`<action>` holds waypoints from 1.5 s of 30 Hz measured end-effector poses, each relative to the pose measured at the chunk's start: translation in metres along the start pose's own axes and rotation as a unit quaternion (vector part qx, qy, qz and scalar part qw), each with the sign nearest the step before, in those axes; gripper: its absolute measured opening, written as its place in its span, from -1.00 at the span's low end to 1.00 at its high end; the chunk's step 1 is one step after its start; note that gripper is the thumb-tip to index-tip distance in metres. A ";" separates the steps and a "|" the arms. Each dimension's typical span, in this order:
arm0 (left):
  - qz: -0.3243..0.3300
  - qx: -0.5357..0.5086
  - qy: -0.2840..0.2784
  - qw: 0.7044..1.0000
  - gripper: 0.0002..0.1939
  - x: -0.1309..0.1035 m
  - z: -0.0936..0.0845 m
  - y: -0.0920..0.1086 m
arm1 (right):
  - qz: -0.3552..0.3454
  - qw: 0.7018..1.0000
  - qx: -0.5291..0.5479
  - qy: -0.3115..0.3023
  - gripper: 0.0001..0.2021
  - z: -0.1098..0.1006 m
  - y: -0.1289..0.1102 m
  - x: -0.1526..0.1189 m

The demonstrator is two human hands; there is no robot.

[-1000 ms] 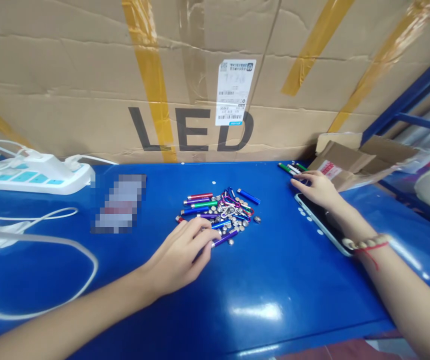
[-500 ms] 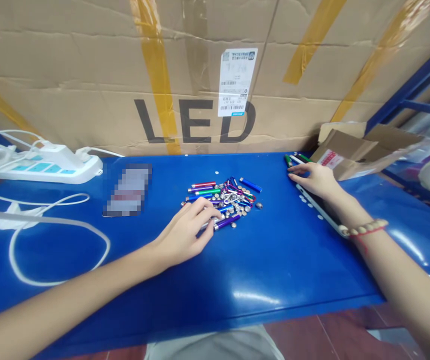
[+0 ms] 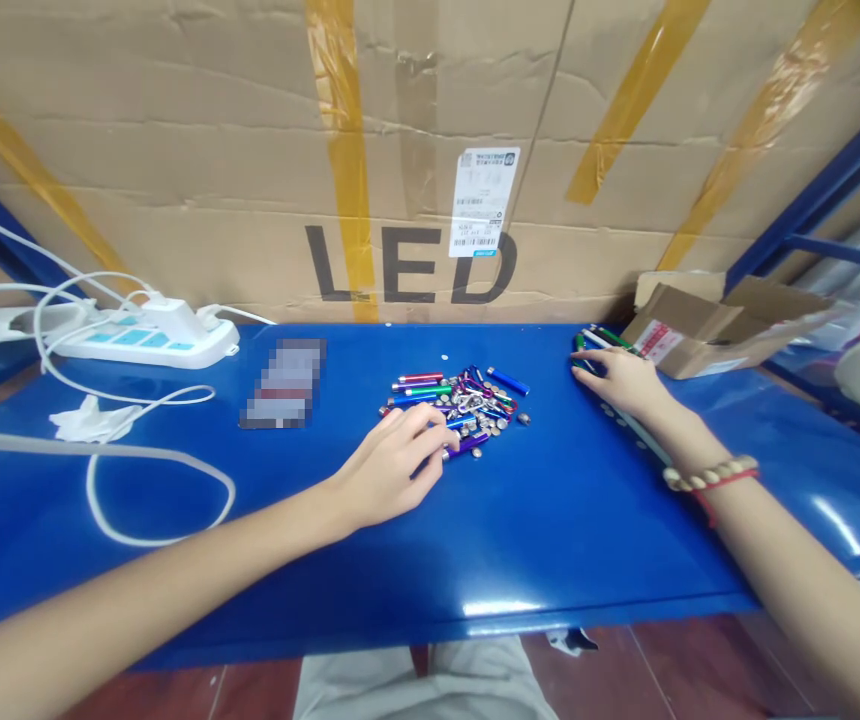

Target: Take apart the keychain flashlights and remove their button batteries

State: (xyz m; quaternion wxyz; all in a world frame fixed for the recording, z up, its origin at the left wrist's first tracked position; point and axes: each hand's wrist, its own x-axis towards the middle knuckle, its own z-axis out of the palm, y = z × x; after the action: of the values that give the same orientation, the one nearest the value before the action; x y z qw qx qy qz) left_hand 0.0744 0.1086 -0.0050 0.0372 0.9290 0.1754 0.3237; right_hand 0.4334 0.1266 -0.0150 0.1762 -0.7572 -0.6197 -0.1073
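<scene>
My left hand (image 3: 400,462) rests at the near left side of a pile of small parts, its fingers curled down by a purple metal tube (image 3: 467,446). What lies under those fingertips is hidden. In the pile are blue tubes (image 3: 410,400), a green tube (image 3: 428,392), a red tube (image 3: 421,378), silver button cells (image 3: 494,432) and small clips (image 3: 467,402). My right hand (image 3: 617,382) is at the far right, thumb and forefinger apart, beside a green tube (image 3: 579,342) and a white one. A long pale flat thing (image 3: 647,440) runs beneath its wrist.
A white power strip (image 3: 152,345) with looping cables and a phone-like blurred rectangle (image 3: 284,385) lie on the left of the blue table (image 3: 550,540). An open cardboard box (image 3: 722,335) stands at the back right, before a large LED carton (image 3: 235,170). A blue tube (image 3: 507,381) lies apart.
The view has shifted, so the table's contents sit lower or further right. My left hand stays at the pile, and the silver piece seen by its fingers is now hidden. My right hand stays by the tubes.
</scene>
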 end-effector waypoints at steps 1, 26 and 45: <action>0.007 0.001 0.004 1.000 -0.79 0.000 0.000 0.000 | -0.005 1.000 -0.001 -0.004 -0.72 -0.001 -0.001 0.000; -0.140 -0.117 -0.006 0.983 -0.76 0.001 -0.002 0.015 | -0.302 0.878 0.300 0.218 -0.81 -0.060 -0.129 -0.070; -0.153 -0.180 -0.108 0.966 -0.78 0.004 -0.001 0.016 | -0.341 0.874 0.339 0.071 -0.84 -0.045 -0.136 -0.076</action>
State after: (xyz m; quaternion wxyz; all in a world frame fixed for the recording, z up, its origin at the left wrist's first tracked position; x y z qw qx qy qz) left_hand 0.0813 0.0954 0.0010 0.2716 0.8987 0.2490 0.2378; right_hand 0.2872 0.0627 0.0157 0.4180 -0.3833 -0.8236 0.0023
